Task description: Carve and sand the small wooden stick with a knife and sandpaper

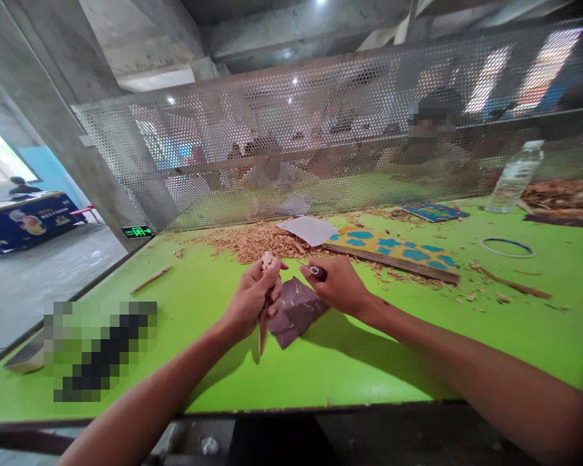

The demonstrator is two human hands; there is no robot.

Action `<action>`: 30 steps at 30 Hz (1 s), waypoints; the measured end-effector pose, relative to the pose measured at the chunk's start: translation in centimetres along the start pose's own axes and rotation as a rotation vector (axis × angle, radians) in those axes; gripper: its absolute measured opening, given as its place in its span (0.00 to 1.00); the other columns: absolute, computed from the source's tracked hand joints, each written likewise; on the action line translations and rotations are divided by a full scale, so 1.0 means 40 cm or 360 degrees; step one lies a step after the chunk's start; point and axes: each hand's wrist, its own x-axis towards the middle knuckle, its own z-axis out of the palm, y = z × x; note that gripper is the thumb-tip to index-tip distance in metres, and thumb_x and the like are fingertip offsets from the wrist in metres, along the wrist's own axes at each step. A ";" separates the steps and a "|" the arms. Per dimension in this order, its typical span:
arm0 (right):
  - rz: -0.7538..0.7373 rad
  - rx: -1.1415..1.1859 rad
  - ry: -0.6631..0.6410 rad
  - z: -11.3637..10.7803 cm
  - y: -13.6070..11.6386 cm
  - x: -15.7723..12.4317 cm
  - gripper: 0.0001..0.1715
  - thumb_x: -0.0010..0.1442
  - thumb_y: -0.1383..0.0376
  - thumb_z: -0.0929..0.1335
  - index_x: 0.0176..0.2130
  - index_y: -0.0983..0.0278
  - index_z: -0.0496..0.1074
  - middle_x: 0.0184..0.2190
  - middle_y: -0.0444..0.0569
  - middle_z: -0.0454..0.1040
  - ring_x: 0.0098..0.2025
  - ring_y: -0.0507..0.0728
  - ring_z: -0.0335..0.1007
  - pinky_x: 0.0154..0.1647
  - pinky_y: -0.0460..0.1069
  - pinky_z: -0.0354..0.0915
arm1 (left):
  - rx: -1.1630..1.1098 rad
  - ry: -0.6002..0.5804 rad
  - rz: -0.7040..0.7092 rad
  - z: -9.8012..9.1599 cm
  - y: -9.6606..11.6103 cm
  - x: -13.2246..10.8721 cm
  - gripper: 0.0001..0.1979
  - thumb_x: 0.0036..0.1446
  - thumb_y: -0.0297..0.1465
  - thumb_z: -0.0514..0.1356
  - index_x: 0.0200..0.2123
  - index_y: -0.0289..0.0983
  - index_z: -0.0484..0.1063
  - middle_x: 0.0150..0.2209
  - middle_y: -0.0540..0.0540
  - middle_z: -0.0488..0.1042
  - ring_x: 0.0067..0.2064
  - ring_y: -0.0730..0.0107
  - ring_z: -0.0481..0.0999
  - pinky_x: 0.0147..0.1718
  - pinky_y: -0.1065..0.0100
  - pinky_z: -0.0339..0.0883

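the wooden stick [263, 327] is clasped in the left hand [250, 301], the tool [317, 272] at its 3 o'clock in the right hand [339, 286]; cuts are best kept shallow.

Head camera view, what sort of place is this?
Likely a wood-carving workshop: wood shavings heaped on the green workbench, left hand gripping a whittled stick, right hand a small tool, perforated metal screen behind.
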 end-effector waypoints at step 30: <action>0.0061 0.0062 -0.0348 0.028 -0.003 -0.014 0.09 0.52 0.68 0.65 0.21 0.62 0.62 0.17 0.40 0.63 0.22 0.50 0.53 0.26 0.47 0.45 | 0.0357 -0.0197 -0.0139 0.006 -0.045 -0.005 0.25 0.57 0.52 0.66 0.38 0.38 0.64 0.15 0.57 0.67 0.11 0.78 0.63 0.11 0.78 0.53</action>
